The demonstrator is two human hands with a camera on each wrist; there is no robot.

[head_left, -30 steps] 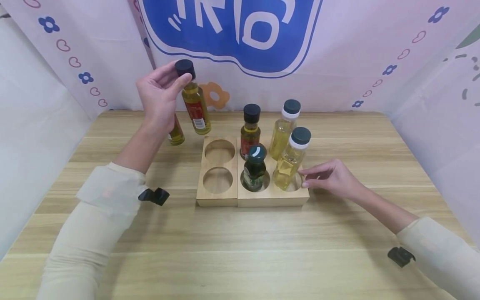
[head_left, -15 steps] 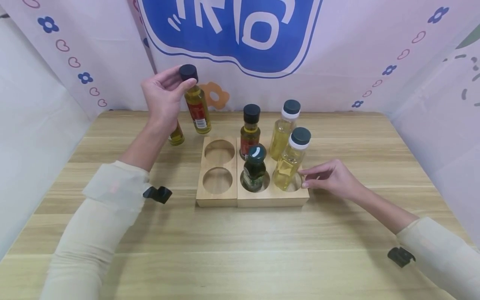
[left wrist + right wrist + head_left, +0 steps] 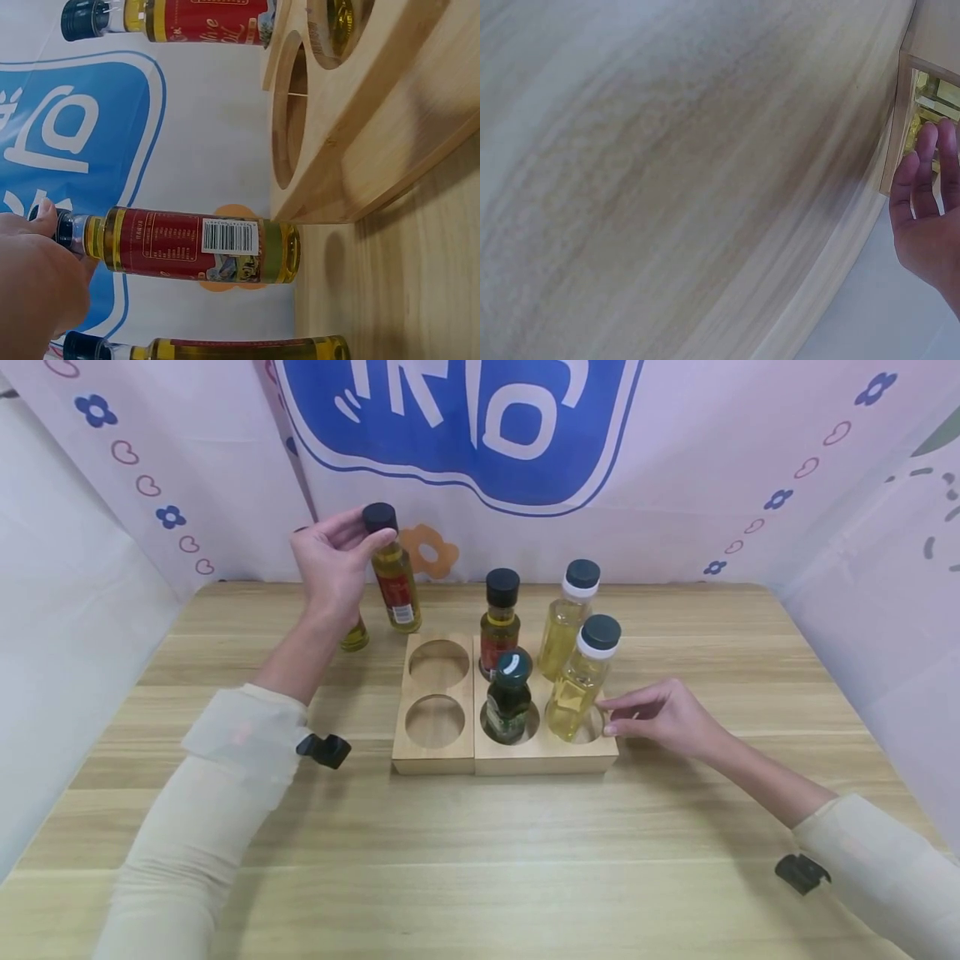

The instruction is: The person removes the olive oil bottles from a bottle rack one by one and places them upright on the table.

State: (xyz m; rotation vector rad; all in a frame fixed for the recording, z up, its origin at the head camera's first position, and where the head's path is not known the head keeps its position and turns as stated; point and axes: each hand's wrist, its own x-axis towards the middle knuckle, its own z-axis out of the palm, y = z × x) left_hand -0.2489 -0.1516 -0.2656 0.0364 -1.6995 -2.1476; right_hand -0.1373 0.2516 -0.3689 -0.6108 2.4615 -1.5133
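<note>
Red-label btl #1 is pinched by its black cap in the L hand, thumb one side, fingers the other. It's held near-upright, leaning a touch, base just behind the L block & clear of the tabletop per L wrist cam. The R hand is rested at the right edge of the R block, fingers fairly straight, gap kept b/w thumb & forefinger; how firmly the wood is touched can't really be told, as the hand is cut off in the R wrist cam.

Btls, 6 total: 3 red-label, 2 clear, 1 green. Red-label btl #2 is stood on the table, mostly hidden by the L hand. Red-label btl #3 is slotted back-left in the R block, w/ the dark green btl seated in front of it. Clear btls, w/ yellowish liquid, are set back-right (rear clear btl) & front-right (front clear btl). Blocks, 2, are placed side by side, touching; 2 round holes are seen in the L one.

All's laid out on 1 light wood-grain table. Behind, a white cloth is hung, printed w/ 1 big blue sign & 1 orange flower.
</note>
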